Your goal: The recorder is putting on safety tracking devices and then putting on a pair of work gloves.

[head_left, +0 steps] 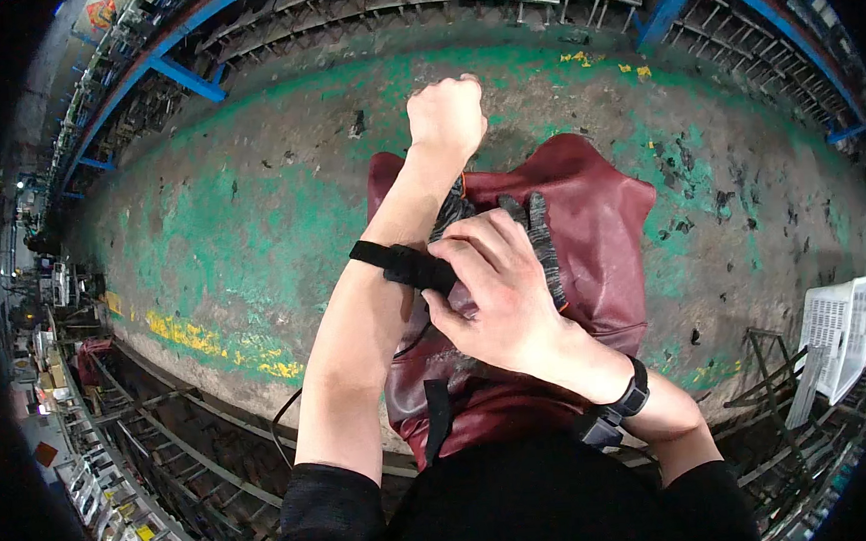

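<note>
My left arm reaches forward, and my left hand (446,115) is closed in a fist with nothing showing in it. Around that forearm runs a black strap (378,256) with a thicker dark part. My right hand (498,292) bends across and pinches the thicker part with thumb and fingers. Its fingertips partly cover what they hold. A black band with a small dark device (635,387) sits on my right wrist. Under my hands, grey-black knit gloves (543,240) with orange edging lie on a dark red apron (599,252), partly hidden by my arm and hand.
The floor (225,223) has worn green paint and yellow marks. Metal racks with blue beams (674,8) line the far side. Dark metal frames (187,430) stand close at the left. A white plastic crate (833,333) is at the right. A thin black cable (282,416) hangs beside my left arm.
</note>
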The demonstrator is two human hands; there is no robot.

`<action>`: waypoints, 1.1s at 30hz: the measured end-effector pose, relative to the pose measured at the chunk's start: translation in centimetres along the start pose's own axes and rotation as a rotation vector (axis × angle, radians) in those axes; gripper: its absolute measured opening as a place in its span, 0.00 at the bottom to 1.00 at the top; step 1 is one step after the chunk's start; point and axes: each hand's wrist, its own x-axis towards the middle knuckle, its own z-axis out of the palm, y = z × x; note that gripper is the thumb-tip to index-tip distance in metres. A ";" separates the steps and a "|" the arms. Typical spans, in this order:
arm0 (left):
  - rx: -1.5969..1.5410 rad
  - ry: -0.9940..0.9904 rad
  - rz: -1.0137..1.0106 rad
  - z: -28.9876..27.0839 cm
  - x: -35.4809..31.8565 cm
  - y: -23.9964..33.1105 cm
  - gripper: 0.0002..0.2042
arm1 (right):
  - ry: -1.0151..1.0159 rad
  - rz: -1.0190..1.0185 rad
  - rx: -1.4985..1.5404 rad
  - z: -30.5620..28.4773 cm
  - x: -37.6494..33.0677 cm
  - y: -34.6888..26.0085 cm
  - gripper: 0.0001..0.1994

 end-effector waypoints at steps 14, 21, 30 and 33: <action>-0.184 0.162 -0.247 -3.6 3.2 -0.5 0.10 | 0.098 1.071 1.354 1.8 -2.9 -0.8 0.19; -0.120 0.208 -0.174 -3.3 3.3 1.2 0.09 | 0.261 1.070 1.371 3.3 -1.6 -0.1 0.09; -0.007 0.087 -0.010 -0.5 1.9 2.7 0.11 | 0.464 1.077 1.247 3.5 -1.5 0.0 0.03; 0.032 0.071 0.085 0.9 1.2 3.7 0.12 | 0.493 1.063 1.201 3.2 -1.2 -0.2 0.04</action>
